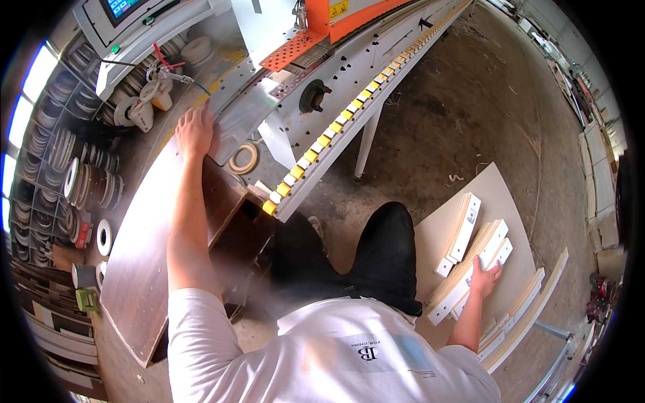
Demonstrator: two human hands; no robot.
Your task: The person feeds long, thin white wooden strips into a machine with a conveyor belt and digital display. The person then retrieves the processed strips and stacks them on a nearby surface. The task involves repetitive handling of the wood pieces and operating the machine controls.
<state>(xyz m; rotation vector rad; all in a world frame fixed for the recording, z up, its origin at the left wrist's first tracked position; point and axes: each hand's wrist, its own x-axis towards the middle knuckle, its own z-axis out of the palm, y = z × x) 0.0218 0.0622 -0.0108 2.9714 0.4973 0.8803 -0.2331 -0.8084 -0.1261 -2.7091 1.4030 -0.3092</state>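
My left hand lies with its fingers stretched out at the edge of a shiny metal plate on the machine, beyond a brown wooden table. It holds nothing that I can see. On the right, my right hand is closed around a white-edged wooden strip at the side of a stack of such strips. Its fingertips are partly hidden. A shorter bundle of strips lies beside that stack on a pale board.
A rail with yellow and white rollers runs from before my legs to the far right, along the orange and white machine. Tape rolls fill a rack on the left. A tape ring lies beside the plate. Longer strips lie at right.
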